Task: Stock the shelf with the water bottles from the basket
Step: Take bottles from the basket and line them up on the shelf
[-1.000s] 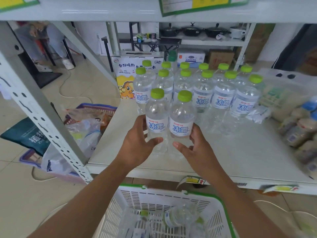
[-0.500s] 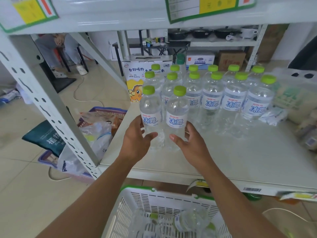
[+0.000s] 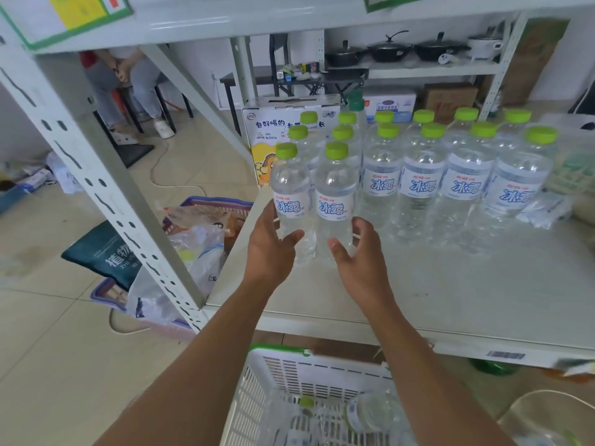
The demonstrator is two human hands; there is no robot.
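water bottle labels (image 3: 335, 206) read 冰露; the carton (image 3: 273, 123) reads 好喝的.

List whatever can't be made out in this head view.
Head view:
Water bottles in the basket: blurred, cut by the bottom edge; count unclear.
Back-row bottles: labels hidden by front rows.
Left hand: fingertips hidden behind the left front bottle it holds.
Shelf sign: cut by the top edge.

Single wide-angle view from the head, tipped forward and down along both forearms (image 3: 199, 365), right up close to the shelf (image 3: 450, 284); basket (image 3: 322, 365) at the bottom edge, upper shelf board (image 3: 225, 24) across the top.
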